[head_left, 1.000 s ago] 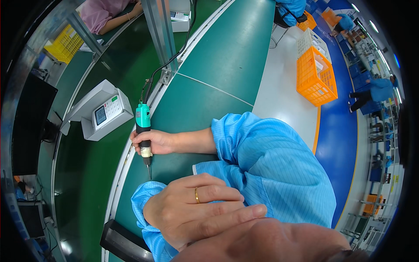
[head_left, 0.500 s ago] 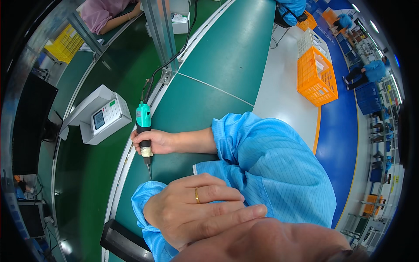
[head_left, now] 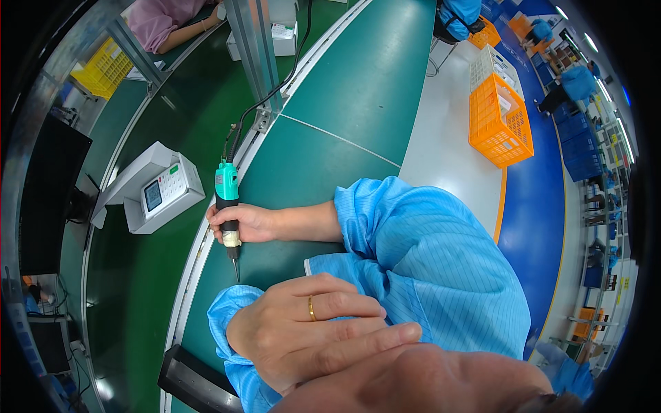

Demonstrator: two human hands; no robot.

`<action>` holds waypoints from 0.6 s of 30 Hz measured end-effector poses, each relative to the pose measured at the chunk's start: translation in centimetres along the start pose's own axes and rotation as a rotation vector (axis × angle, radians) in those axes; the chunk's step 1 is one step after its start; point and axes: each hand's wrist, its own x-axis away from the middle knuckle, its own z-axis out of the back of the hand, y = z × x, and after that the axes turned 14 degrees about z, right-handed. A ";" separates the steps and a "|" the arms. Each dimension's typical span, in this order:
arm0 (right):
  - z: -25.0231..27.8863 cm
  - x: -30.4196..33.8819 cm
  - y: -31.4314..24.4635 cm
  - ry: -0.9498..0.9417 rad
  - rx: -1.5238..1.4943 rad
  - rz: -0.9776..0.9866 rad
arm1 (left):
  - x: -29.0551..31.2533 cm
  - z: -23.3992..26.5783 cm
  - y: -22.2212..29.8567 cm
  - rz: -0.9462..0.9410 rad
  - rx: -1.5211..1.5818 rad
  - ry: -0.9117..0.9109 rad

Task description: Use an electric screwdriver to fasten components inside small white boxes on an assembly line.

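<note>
- The electric screwdriver (head_left: pixel 226 182), teal at the top and black below, is in the right hand (head_left: pixel 244 224), over the near edge of the green bench (head_left: pixel 323 162).
- The fingers of that hand are wrapped around the dark grip, with the forearm laid across the bench.
- The bit (head_left: pixel 235 270) points toward the lower edge of the view, just beside the cuff of the left sleeve (head_left: pixel 234 303); whether its tip touches the bench, I cannot tell.
- As for progress, the tool is taken up, but no screw or workpiece shows at the bit, so no fastening appears underway. How much is done or left cannot be read from this.
- The left hand (head_left: pixel 310 337) has its fingers stretched side by side, slightly bent, back upward; its palm is hidden, so I cannot tell whether it holds anything.
- A black cable (head_left: pixel 292 74) runs up from the screwdriver past a metal post (head_left: pixel 253 58).
- Beyond the bench edge, on the dark green belt (head_left: pixel 144 289), a white box (head_left: pixel 169 215) stands with its lid raised; a white keypad device (head_left: pixel 165 186) sits inside, apart from both hands.
- Farther out, a co-worker's pink sleeve (head_left: pixel 165 24) and an orange crate (head_left: pixel 499 127) show.
</note>
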 end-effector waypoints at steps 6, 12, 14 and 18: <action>0.2 -0.1 0.1 -0.007 -0.003 0.002 | -0.2 0.1 0.3 0.023 0.008 -0.005; 0.0 0.1 -0.1 0.002 0.004 0.006 | -0.3 0.2 0.4 0.032 -0.005 -0.010; 0.0 0.1 0.0 -0.007 0.003 0.004 | -0.3 0.2 0.3 0.022 -0.014 -0.016; 0.2 0.0 0.0 -0.017 0.002 0.004 | -0.2 0.1 0.3 0.023 -0.012 0.000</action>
